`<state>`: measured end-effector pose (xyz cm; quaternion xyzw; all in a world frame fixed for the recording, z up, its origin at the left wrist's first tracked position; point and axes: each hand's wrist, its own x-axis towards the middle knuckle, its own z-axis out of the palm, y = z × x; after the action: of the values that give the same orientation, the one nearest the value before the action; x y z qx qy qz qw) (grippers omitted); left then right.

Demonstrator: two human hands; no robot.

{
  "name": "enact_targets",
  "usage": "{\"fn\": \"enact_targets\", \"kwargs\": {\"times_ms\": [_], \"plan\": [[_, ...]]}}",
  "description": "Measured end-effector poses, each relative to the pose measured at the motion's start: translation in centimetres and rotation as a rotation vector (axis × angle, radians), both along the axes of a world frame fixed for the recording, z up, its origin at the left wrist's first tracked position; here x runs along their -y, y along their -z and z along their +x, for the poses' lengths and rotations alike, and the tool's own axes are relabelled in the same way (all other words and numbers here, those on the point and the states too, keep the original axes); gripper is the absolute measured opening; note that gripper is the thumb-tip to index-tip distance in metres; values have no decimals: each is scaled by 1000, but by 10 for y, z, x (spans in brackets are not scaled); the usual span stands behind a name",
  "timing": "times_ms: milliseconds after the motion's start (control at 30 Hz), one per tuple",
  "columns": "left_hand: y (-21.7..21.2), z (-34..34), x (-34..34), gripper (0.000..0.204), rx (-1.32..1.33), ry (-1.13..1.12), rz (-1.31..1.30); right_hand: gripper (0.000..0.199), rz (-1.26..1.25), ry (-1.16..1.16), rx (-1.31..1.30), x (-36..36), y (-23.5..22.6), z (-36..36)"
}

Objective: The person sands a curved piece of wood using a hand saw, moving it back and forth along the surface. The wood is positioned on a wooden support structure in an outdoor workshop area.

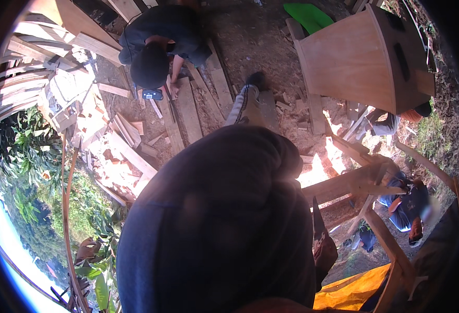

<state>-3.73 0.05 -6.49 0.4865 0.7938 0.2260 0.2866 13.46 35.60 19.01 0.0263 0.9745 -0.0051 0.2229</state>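
outdoor dirt ground [250, 36] strewn with planks [187, 107]; the wearer's dark-trousered knee [219, 219] fills the middle. neither hand's grip is in view. a crouching person [159, 44] works at the planks.

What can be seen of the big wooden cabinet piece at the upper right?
The wooden cabinet is a large box of pale, unfinished-looking boards. Its broad smooth face catches sunlight, and a darker side panel on the right shows two dark slots. It sits tilted in the picture, on dirt ground littered with wood scraps, with a green sheet just behind its upper left corner. Planks lie below its lower edge. Nobody touches it, and neither of the wearer's hands shows.
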Motion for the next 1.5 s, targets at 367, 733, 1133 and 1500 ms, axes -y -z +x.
{"fn": "enact_targets", "kwargs": {"times_ms": [367, 733, 1133, 1500], "plan": [[-1, -2, 11, 33, 42, 10, 24, 23, -169, 90, -31, 73, -19, -4], [3, -5, 19, 35, 73, 30, 4, 27, -338, 286, -62, 71, -8, 14], [16, 22, 25, 37, 52, 181, -121, 34, -311, 299, -181, 150, -5, 78], [10, 3, 54, 44, -216, 246, -232, 56, 1, 361, -426, 188, 57, 155]]}}
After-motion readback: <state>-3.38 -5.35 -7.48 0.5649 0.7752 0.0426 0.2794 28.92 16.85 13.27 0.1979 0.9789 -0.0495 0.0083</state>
